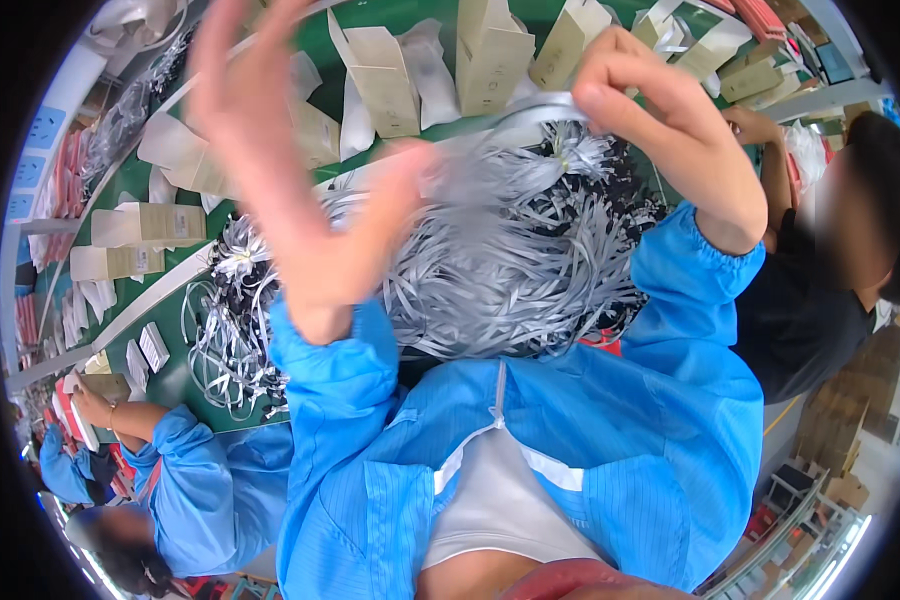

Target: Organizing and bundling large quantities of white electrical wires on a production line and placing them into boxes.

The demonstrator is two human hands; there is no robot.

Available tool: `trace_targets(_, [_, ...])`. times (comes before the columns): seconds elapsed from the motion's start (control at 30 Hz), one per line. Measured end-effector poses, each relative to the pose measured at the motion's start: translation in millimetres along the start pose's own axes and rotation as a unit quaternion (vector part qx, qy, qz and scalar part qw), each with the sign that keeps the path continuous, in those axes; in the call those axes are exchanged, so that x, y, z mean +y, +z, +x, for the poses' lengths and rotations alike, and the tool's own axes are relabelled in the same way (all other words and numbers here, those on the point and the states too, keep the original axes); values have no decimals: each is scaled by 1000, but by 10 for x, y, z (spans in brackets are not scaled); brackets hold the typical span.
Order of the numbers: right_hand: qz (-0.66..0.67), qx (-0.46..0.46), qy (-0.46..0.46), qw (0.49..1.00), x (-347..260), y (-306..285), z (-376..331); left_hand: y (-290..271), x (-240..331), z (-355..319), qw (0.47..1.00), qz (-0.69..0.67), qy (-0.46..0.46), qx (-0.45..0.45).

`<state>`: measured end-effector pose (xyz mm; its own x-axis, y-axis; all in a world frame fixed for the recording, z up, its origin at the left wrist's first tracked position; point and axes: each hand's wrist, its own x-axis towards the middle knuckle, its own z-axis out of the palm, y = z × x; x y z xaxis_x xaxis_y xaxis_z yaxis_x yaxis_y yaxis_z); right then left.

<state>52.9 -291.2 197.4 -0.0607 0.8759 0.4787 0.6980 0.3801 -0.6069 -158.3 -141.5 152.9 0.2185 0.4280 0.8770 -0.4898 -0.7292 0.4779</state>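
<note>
A big heap of flat grey cables (510,270) with black ends lies on the green table in front of me. Above the far right part of the heap, my right hand (665,120) pinches a looped flat grey cable (542,112) between thumb and fingers. The loop's left part smears with motion. My left hand (305,190) is raised over the heap's left side, blurred, with its fingers stretched out and thumb apart, and I see nothing in it. A tied bunch of cables (568,152) rests on the heap below my right hand.
Open beige boxes (380,85) and white wrapped packets stand in a row along the far side, behind a pale rail (150,318). A smaller cable pile (235,345) lies at left. One co-worker in blue (200,490) sits at left, another in black (805,310) at right.
</note>
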Motion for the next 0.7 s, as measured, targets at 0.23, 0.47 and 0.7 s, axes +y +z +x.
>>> trace_targets(0.23, [149, 53, 206, 966, -256, -18, 297, 607, -391, -365, 875, -280, -297, -261])
trace_targets(0.47, [167, 156, 194, 954, 146, 475, -159, 805, -604, -685, 794, -441, -417, 40])
trace_targets(0.7, [-69, 97, 236, 964, -11, 994, -483, 571, -941, -987, 535, -723, -433, 60])
